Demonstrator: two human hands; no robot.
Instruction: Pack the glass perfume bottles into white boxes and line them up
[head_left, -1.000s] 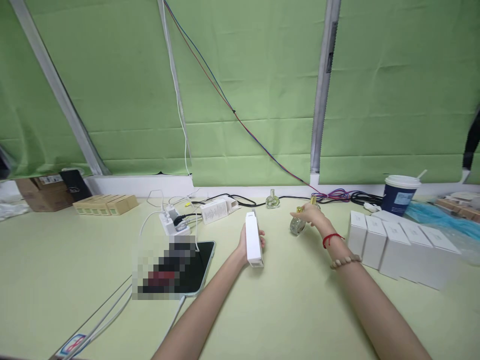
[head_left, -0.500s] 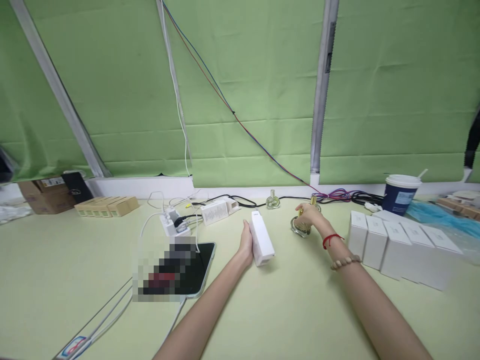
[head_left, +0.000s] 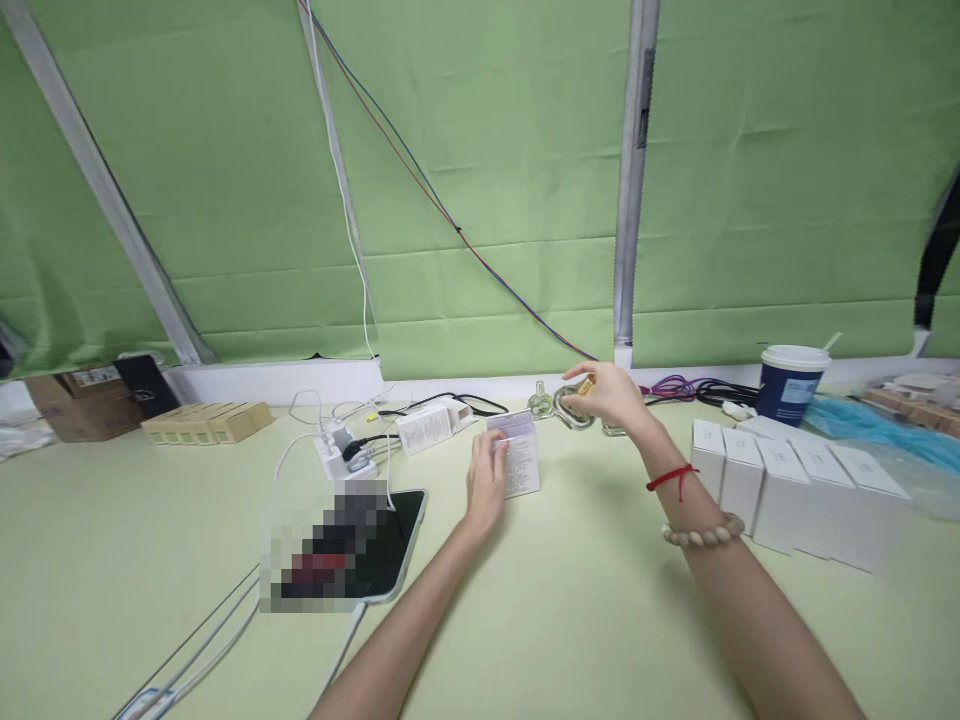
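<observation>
My left hand (head_left: 486, 482) is closed around a small white carton (head_left: 523, 466) with fine print on its side. The carton's top flap looks lifted, though my fingers cover part of it. Raised above the table, my right hand (head_left: 613, 396) grips a clear glass perfume bottle (head_left: 573, 410) by its gold neck. The bottle is tilted, a little right of the carton and higher. Behind it another glass bottle (head_left: 540, 401) stands near the wall. Part of a further bottle (head_left: 613, 431) shows beneath my right hand.
A row of white cartons (head_left: 781, 490) stands at the right, before a dark blue cup (head_left: 792, 390). Left of my hands lie a black-screened tablet (head_left: 394, 552), a power strip (head_left: 339, 458) with cables and another white carton (head_left: 424, 430). Beige boxes (head_left: 214, 424) sit farther left.
My right hand has lifted the perfume bottle from the table and tilted it. The carton in my left hand has turned, so its printed side now faces me.
</observation>
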